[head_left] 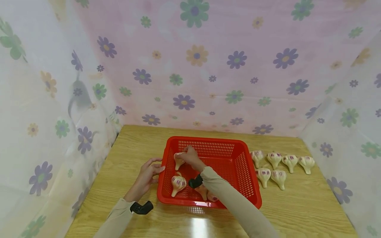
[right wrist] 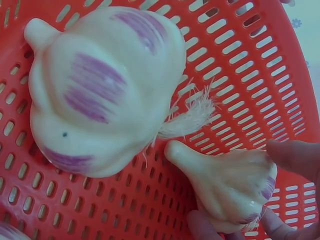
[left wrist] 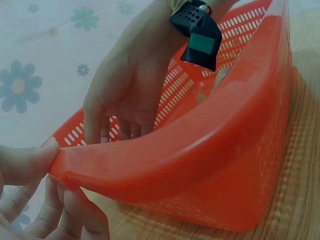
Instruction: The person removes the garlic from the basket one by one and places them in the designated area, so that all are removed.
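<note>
A red plastic basket [head_left: 208, 139] with slotted walls stands on the table. My left hand [head_left: 146, 176] pinches its left rim, thumb on top and fingers below in the left wrist view. Inside the basket my right hand [head_left: 193, 158] holds a garlic bulb [head_left: 179, 162] near the back left corner. In the right wrist view, the thumb and fingers surround the root end of that garlic bulb [right wrist: 225, 185]. A second garlic bulb [head_left: 178, 182], white with purple patches, lies nearer the front left. More garlic [head_left: 202, 191] by the front wall is partly hidden by my right forearm.
Right of the basket, several garlic bulbs [head_left: 290, 162] lie in two rows on the wooden table [head_left: 312, 201]. Flower-print sheets [head_left: 196, 82] hang behind the table and along both sides.
</note>
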`<action>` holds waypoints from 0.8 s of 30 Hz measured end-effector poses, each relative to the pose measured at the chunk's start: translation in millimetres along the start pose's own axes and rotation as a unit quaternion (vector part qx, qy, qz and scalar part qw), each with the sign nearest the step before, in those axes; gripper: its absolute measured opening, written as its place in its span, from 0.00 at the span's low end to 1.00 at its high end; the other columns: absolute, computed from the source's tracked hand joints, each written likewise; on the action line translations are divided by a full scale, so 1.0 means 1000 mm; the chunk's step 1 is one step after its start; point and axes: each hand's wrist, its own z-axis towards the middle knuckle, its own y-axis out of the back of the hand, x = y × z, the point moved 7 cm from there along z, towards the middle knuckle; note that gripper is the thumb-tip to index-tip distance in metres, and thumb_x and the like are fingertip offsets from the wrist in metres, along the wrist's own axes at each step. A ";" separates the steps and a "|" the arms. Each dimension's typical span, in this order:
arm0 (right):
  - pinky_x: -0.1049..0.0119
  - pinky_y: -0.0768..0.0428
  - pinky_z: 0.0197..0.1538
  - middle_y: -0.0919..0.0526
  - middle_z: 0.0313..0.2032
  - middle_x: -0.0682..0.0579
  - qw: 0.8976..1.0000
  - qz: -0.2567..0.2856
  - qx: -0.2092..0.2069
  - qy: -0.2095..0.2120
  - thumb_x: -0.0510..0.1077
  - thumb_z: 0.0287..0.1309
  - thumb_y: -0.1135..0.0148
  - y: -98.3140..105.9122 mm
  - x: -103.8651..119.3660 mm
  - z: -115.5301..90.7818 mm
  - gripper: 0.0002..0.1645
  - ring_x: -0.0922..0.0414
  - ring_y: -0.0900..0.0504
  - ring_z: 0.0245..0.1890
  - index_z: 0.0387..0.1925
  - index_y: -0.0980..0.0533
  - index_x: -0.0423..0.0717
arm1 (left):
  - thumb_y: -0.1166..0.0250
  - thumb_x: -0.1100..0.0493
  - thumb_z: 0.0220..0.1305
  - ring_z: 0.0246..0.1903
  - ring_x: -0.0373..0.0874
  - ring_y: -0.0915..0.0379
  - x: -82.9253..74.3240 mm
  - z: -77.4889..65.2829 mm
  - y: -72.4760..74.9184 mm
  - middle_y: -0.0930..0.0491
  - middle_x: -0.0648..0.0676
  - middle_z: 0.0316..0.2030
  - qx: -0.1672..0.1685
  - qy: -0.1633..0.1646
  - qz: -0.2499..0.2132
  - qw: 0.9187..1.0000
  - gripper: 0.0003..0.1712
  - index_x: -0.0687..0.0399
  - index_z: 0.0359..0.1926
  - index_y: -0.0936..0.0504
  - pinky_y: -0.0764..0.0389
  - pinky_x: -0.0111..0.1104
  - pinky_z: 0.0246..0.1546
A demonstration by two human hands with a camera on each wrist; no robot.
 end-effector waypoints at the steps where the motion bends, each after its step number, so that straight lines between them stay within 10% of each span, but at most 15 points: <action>1: 0.63 0.30 0.34 0.29 0.37 0.44 1.000 0.000 0.000 0.000 0.47 0.49 0.28 0.000 0.000 0.000 0.27 0.51 0.31 0.34 0.41 0.35 0.38 | 0.37 0.64 0.59 0.35 0.47 0.22 0.000 0.000 0.000 0.23 0.57 0.40 0.001 0.000 0.000 1.000 0.24 0.56 0.58 0.29 0.18 0.40 0.29; 24: 0.57 0.29 0.34 0.31 0.34 0.44 1.000 0.012 -0.005 -0.010 0.46 0.44 0.26 0.010 -0.004 -0.002 0.28 0.50 0.32 0.30 0.38 0.34 0.40 | 0.37 0.64 0.60 0.33 0.47 0.22 -0.001 0.001 -0.001 0.21 0.57 0.39 0.007 0.000 0.002 1.000 0.25 0.57 0.58 0.31 0.18 0.42 0.31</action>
